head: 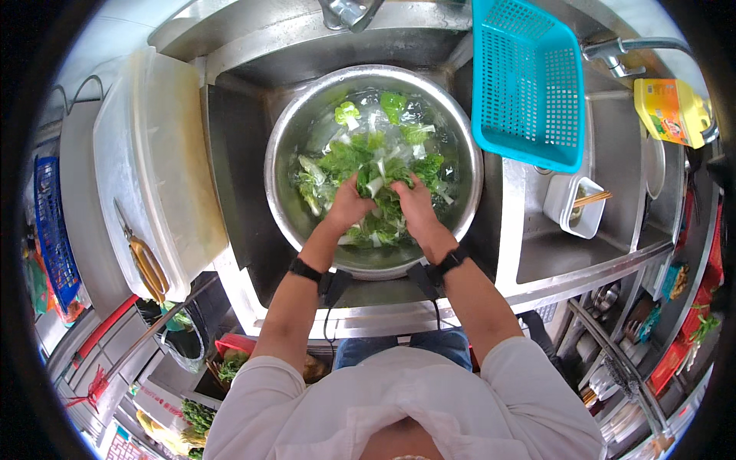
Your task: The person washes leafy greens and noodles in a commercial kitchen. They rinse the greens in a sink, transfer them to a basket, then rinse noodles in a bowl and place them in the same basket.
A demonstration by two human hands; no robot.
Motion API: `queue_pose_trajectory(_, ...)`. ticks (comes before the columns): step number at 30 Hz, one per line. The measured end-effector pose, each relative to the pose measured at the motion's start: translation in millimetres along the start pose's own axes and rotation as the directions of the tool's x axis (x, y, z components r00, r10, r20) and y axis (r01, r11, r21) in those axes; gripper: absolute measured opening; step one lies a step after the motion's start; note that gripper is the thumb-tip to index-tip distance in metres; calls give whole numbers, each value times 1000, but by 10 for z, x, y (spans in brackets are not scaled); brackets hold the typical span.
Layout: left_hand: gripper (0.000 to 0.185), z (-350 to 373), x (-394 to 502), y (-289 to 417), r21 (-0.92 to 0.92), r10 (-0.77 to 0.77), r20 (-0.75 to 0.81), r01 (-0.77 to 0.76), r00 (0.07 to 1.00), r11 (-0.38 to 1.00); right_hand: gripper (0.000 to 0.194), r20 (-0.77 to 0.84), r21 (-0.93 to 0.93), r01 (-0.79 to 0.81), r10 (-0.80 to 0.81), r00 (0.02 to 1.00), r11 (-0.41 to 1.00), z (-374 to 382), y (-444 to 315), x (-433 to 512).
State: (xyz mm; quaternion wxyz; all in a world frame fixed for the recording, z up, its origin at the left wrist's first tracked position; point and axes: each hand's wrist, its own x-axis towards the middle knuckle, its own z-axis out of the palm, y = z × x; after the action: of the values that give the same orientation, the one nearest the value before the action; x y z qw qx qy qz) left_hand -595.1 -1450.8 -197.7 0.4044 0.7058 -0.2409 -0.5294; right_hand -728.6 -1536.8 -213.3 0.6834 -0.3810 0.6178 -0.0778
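A large round stainless steel basin (275, 190) stands in the sink, holding water and many cut pieces of leafy greens (351, 154) with pale stalks. Both of my hands are over the middle of the basin, among the leaves. My left hand (349, 206) curls around a bunch of greens from the left, thumb pointing inward. From the right, my right hand (415, 202) grips the same bunch, its fingertips partly hidden by leaf. One white stalk shows between the two hands. Loose leaves float around them toward the far rim.
A turquoise perforated plastic basket (482, 86) rests over the sink divider at right. Beyond it, a white container (558, 201) with chopsticks (592, 199) sits in the second sink basin. Scissors (146, 261) lie on a lidded plastic box (172, 172) at left. A faucet (348, 12) overhangs the back.
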Motion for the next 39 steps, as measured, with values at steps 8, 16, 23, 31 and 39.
queue_pose_trajectory(8,74,-274,-504,512,434,396,-122,-310,910,846,40,174,-632,612,-683,710,475,-462,-432,-473)
queue_pose_trajectory(16,112,66,-426,161,902,-160,89,-11,983,431,92,362,-925,364,-36,931,106,-168,-91,-349)
queue_pose_trajectory(23,106,262,293,-520,976,-359,162,-96,919,194,82,437,-856,399,-46,899,-329,-14,497,494)
queue_pose_trajectory(31,87,-641,207,-728,678,36,16,-37,999,734,59,262,-907,357,-366,893,222,-461,39,525)
queue_pose_trajectory(39,110,-350,450,-788,225,-428,-250,482,869,847,113,64,-569,-3,48,997,823,-268,106,815)
